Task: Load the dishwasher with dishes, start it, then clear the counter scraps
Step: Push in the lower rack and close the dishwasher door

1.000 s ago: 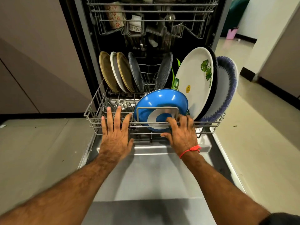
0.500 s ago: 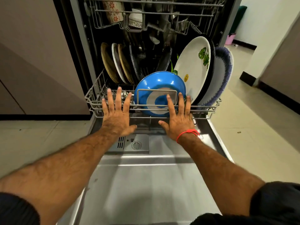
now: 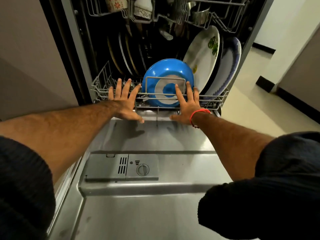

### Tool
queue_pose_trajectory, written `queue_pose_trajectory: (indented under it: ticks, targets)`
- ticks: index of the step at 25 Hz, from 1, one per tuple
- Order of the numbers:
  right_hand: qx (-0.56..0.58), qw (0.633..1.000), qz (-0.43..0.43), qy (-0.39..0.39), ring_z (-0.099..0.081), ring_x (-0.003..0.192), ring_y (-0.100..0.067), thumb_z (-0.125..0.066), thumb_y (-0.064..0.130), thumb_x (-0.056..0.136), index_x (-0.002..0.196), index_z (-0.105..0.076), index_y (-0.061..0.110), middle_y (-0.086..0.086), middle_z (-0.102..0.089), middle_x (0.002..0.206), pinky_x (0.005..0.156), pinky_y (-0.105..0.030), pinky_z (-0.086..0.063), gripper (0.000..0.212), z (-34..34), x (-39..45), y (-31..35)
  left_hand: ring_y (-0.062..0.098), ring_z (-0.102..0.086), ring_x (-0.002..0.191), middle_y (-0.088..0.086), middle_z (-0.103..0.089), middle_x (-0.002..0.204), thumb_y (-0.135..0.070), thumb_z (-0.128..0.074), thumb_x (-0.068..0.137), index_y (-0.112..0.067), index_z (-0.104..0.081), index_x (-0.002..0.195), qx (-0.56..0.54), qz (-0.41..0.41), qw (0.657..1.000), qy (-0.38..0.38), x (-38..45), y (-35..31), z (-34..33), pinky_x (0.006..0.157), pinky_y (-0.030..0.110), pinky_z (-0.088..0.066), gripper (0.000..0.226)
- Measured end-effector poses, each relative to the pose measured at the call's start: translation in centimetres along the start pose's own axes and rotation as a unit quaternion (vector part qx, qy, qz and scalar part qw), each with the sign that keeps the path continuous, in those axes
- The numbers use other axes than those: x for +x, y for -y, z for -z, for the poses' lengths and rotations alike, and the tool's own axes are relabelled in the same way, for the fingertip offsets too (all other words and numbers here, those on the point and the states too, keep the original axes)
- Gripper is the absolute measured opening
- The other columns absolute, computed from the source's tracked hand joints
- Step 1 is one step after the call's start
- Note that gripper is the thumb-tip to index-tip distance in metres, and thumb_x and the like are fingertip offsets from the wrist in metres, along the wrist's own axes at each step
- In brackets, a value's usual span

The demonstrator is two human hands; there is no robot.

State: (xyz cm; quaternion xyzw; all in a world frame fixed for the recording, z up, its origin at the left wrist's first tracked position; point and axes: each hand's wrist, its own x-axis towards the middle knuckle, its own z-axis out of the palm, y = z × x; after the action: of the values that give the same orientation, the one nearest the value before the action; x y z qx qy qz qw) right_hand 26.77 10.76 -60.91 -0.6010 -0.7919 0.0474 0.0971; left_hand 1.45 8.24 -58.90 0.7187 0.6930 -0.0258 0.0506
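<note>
The dishwasher's lower wire rack (image 3: 102,87) is mostly inside the tub. It holds a blue bowl (image 3: 166,73) at the front, a white leaf-print plate (image 3: 202,58) and a blue-rimmed plate (image 3: 230,63) on the right, and several dark plates (image 3: 124,56) standing on the left. My left hand (image 3: 124,103) presses flat with straight fingers against the rack's front rail. My right hand (image 3: 187,104), with a red thread at the wrist, presses the same rail in front of the bowl.
The steel door (image 3: 147,205) lies open below my arms, with its detergent compartment (image 3: 123,168). The upper rack (image 3: 155,9) carries cups and steel vessels. A grey cabinet panel (image 3: 34,58) stands left; tiled floor (image 3: 256,94) lies right.
Both hands have pushed the lower rack back into the dishwasher; it now sits much deeper, and more of the door's inner face shows, including the detergent compartment.
</note>
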Motion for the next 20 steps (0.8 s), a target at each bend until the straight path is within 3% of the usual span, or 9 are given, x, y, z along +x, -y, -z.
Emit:
queue_pose_trajectory:
  ticks: [11, 17, 20]
  targets:
    - [-0.008, 1.000, -0.010, 0.003, 0.020, 0.148, -0.038, -0.075, 0.051, 0.079, 0.151, 0.016, 0.046, -0.003, 0.029, 0.161, 0.119, -0.056, -0.008, 0.117, 0.5, 7.8, -1.3, 0.032, 0.044, 0.141, 0.001, 0.049, 0.153, -0.077, -0.076, 0.062, -0.036, 0.028, 0.153, 0.002, 0.002, 1.000, 0.007, 8.0, 1.0, 1.2, 0.116, 0.059, 0.019, 0.144]
    - [-0.016, 1.000, -0.007, -0.017, 0.018, 0.148, -0.041, -0.077, 0.048, 0.077, 0.152, 0.014, 0.044, -0.006, 0.027, 0.161, 0.119, -0.055, -0.008, 0.119, -0.3, 9.3, -1.7, 0.034, 0.041, 0.142, 0.003, 0.049, 0.153, -0.074, -0.075, 0.064, -0.036, 0.029, 0.152, 0.004, 0.016, 1.000, -0.027, 10.2, 0.8, 0.4, 0.117, 0.061, 0.017, 0.142]
    - [-0.032, 0.999, -0.008, -0.015, 0.017, 0.148, -0.041, -0.079, 0.047, 0.076, 0.152, 0.015, 0.045, -0.006, 0.027, 0.161, 0.119, -0.057, -0.009, 0.121, -0.4, 9.4, -1.6, 0.032, 0.037, 0.145, 0.001, 0.045, 0.156, -0.070, -0.073, 0.067, -0.038, 0.029, 0.151, -0.025, 0.000, 1.000, 0.011, 9.6, 1.3, 1.6, 0.118, 0.061, 0.016, 0.135]
